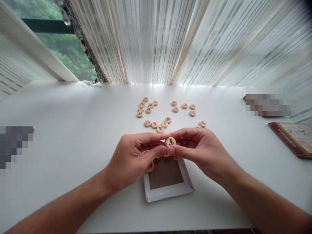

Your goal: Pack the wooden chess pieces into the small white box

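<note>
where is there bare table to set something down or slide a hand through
Widest: left of the left hand, up to the grey pixelated patch, and right of the right hand, short of the brown-edged flat item. A narrow strip runs between the curtain and loose pieces. Crowded: the middle, with those pieces and the open tray.

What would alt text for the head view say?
Both hands, left and right, pinch a round piece with a black character above an open box; similar pieces lie beyond on a white table.
</note>
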{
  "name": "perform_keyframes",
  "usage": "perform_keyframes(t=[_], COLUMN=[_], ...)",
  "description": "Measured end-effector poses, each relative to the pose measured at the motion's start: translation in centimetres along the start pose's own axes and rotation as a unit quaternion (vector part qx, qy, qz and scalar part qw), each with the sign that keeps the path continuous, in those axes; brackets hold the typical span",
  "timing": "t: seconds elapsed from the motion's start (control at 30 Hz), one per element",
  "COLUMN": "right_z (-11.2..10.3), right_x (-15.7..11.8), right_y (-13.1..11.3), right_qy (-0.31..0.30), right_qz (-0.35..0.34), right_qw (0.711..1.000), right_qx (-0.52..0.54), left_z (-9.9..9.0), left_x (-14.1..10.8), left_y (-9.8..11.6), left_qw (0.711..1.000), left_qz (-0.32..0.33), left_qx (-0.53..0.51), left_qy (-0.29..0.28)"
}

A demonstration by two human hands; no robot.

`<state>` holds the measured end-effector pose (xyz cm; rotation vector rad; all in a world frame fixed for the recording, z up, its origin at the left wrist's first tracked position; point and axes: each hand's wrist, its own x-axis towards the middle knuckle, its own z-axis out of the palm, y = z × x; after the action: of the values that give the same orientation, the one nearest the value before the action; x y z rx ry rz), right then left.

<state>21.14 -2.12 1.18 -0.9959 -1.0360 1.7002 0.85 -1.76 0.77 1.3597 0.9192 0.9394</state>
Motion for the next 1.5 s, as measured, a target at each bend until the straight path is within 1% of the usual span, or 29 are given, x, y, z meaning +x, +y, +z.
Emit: perform_keyframes(t=[0.07,0.13,0.23,0.3,0.4,0.57,0.7,0.83,1.0,1.17,1.4,1.5], right_z=[0.0,0.0,0.0,0.0,0.1,0.2,0.2,0.2,0.2,0.0,-0.2,-0.2], right_x=[0.0,-0.1,-0.2,-0.2,-0.3,-0.5,-0.8,-1.0,-1.2,-1.3,-1.3,-1.2], right_y=[0.0,0.0,0.0,-0.1,-0.2,-0.2,-0.1,-0.1,-0.3,-0.4,-0.8,-0.8], right_qy=[0.013,0.022,0.017,0.007,-0.01,-0.023,-0.028,-0.029,-0.028,-0.019,-0.024,-0.022], right_qz=[0.008,0.017,0.023,0.022,0.016,0.015,0.003,-0.031,-0.102,-0.174,-0.248,-0.255], right_qw=[1.0,0.999,0.999,1.0,1.0,1.0,0.999,0.997,0.984,0.956,0.908,0.903], right_qx=[-0.009,-0.02,-0.018,-0.016,-0.012,-0.011,-0.024,-0.067,-0.142,-0.233,-0.337,-0.344], left_z=[0.1,0.2,0.3,0.4,0.3,-0.2,-0.3,-0.2,-0.2,-0.2,-0.2,-0.4], left_x=[0.0,-0.1,-0.1,-0.1,0.0,0.0,0.0,0.0,-0.1,0.0,0.0,-0.1], left_y=[0.0,0.0,0.2,0.3,0.2,-0.1,0.0,0.0,-0.1,0.1,0.1,0.0], left_qw=[1.0,0.998,0.993,0.99,0.988,0.985,0.985,0.989,0.992,0.992,0.989,0.99], left_qz=[0.017,0.052,0.103,0.121,0.136,0.155,0.153,0.14,0.121,0.127,0.145,0.139], left_qx=[0.006,0.013,0.016,0.015,0.025,0.052,0.042,0.026,-0.009,-0.001,0.012,0.017], left_qy=[-0.015,-0.034,-0.056,-0.065,-0.071,-0.062,-0.061,-0.046,-0.034,-0.005,0.023,0.031])
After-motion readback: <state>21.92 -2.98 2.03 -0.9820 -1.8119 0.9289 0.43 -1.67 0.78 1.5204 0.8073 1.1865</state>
